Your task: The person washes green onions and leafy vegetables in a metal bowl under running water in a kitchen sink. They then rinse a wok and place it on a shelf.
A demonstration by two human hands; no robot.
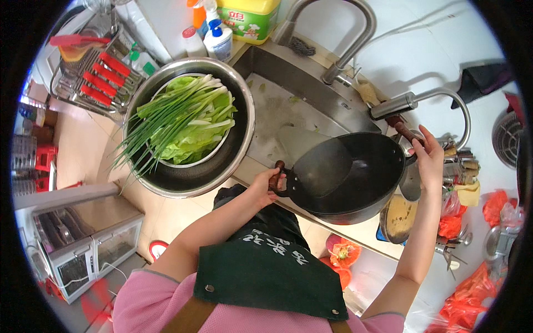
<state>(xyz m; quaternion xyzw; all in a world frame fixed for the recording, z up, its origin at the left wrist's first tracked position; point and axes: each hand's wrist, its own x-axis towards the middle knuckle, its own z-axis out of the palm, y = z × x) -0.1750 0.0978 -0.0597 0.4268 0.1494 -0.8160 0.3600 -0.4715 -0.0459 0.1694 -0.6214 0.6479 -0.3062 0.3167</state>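
Observation:
Both my hands hold a black wok (366, 170) by its two wooden side handles. My left hand (266, 185) grips the handle on the left, and my right hand (429, 156) grips the one on the right. The wok is tilted towards the stainless steel sink (266, 104), and a sheet of murky water (302, 145) spills over its far left rim into the basin. Shallow cloudy water with a few bits of green leaf lies in the sink. To the left, a large steel basin (193, 191) holds a white bowl with lettuce (187, 141) and spring onions (179, 112).
A curved faucet (358, 45) arches over the sink's back edge, with a second metal spout (395, 106) beside the wok. Bottles (218, 41) and a yellow detergent jug (250, 21) stand behind. Red-handled knives (104, 79) fill a rack at left. A round wooden board (399, 216) sits at right.

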